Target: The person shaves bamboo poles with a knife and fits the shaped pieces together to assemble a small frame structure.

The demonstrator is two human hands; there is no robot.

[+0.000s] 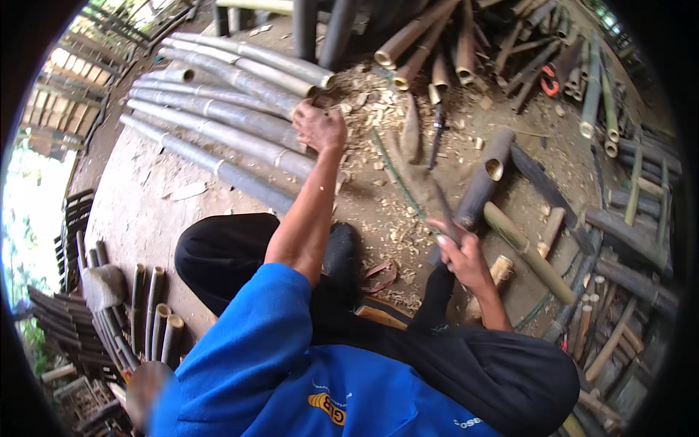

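My left hand [318,125] is closed round the near end of a grey bamboo pole [244,81], one of several lying side by side at the far left. In my right hand [467,256] is the handle of a long hand tool [450,227]. Its far part is smeared by motion, so I cannot tell the blade's shape. A dark, thick bamboo piece [486,175] with a cut opening lies just beyond my right hand. Next to it rests a greenish bamboo length [528,251]. A sheathed-looking slim dark tool [436,135] lies on the ground between my hands, farther off.
Wood chips [375,109] litter the ground ahead. Cut bamboo tubes [466,51] are heaped at the far right, with an orange-red object [548,81] among them. More bamboo and sticks [619,291] are piled along the right. Upright bamboo pieces [154,313] stand at lower left.
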